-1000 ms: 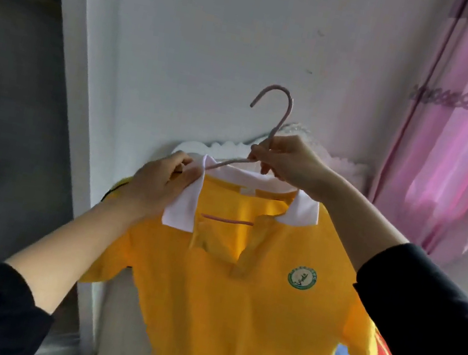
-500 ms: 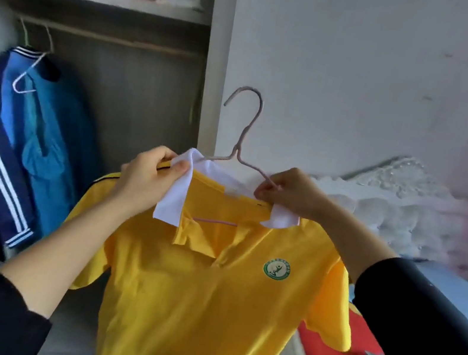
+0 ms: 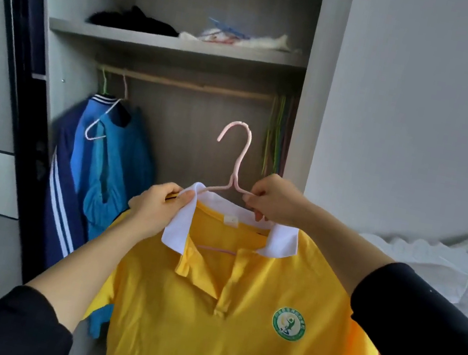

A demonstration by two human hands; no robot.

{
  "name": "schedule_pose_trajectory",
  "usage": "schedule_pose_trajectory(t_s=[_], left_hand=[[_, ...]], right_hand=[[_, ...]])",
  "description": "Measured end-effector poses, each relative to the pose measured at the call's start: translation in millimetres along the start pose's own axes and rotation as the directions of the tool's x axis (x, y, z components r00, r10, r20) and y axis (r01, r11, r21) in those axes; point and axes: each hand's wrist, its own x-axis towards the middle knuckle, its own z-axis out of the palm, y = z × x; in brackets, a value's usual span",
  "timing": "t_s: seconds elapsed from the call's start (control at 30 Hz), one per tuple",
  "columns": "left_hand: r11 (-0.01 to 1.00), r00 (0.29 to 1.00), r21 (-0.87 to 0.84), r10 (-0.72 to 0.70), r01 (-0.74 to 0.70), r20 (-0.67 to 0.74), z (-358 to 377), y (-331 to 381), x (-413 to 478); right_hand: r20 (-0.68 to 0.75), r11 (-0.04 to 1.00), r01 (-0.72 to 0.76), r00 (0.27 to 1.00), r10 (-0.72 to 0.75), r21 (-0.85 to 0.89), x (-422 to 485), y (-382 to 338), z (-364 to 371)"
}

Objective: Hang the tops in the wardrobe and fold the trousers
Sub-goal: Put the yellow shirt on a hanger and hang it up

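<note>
Both hands hold yellow shirt on hanger.

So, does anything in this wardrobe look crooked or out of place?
Yes: the blue top at the left of the rail hangs crooked, one end of its pale hanger poking out bare. The yellow polo on its pink hanger looks fine.

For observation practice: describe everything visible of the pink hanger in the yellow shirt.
The pink hanger looks like thin coated wire: open hook, kinked neck, sloping shoulders, crossbar showing in the neck opening. Held upright below the rail, not yet hooked. Its shoulders carry the yellow shirt. The right hand pinches one shoulder; the left hand grips the collar over the other.
</note>
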Motion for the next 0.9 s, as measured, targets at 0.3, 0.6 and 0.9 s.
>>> schedule_pose_trajectory(t_s=[0.3,0.6,0.9], left_hand=[[0.979,0.977,0.13,-0.175,0.16,0.12,5,-73,134],[0.96,0.996,0.264,-0.088,0.089,-0.016,-39,-138,239],[0.938,0.984,0.333,0.14,-0.096,-0.112,-116,-216,371]], right_hand=[[0.101,0.999,0.04,0.994,-0.037,-0.024,154,-24,39],[-0.015,1.0,-0.017,1.0,0.018,0.018,287,-63,79],[-0.321,0.986,-0.079,0.939,0.123,0.147,412,-123,105]])
